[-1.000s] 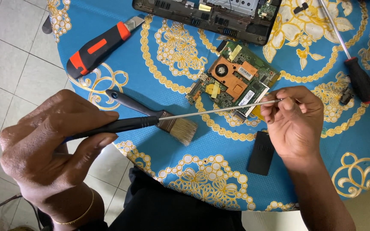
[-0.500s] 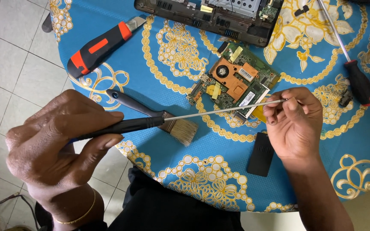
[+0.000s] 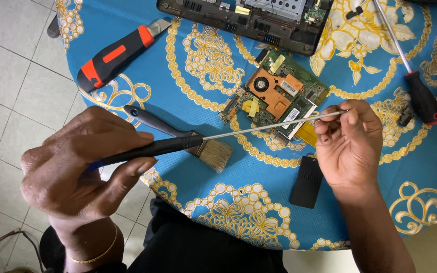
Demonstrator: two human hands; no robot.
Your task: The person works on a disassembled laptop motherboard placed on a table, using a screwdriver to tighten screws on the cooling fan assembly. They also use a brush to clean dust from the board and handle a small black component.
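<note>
The table [image 3: 188,55] is round and covered with a blue cloth patterned in yellow. At its far edge sits an opened black laptop base [image 3: 249,23], innards exposed. Below it, near the middle, lies a green circuit board [image 3: 274,98] with a copper-coloured fan plate, flat on the cloth.

The left hand [image 3: 77,167] is closed firmly around the dark handle of a long screwdriver [image 3: 218,136], thumb pressed along the handle. The shaft runs to the right, held above the table and crossing over the near edge of the circuit board. The right hand [image 3: 350,146] pinches the far tip of the shaft between thumb and fingertips; whether a screw or bit sits there cannot be told, as the fingers hide it.

Judgement: the step in hand is attention to the screwdriver's tip, not yet work on the board. The next move would call for freeing the tip and bringing it down squarely on a fastener, with care near the board's small parts.

Other items: an orange and black utility knife [image 3: 112,55] at upper left; a paintbrush [image 3: 178,139] lying under the shaft; a second screwdriver with a red and black handle [image 3: 421,96] at right; a small black rectangular cover [image 3: 307,182] near the right wrist.
</note>
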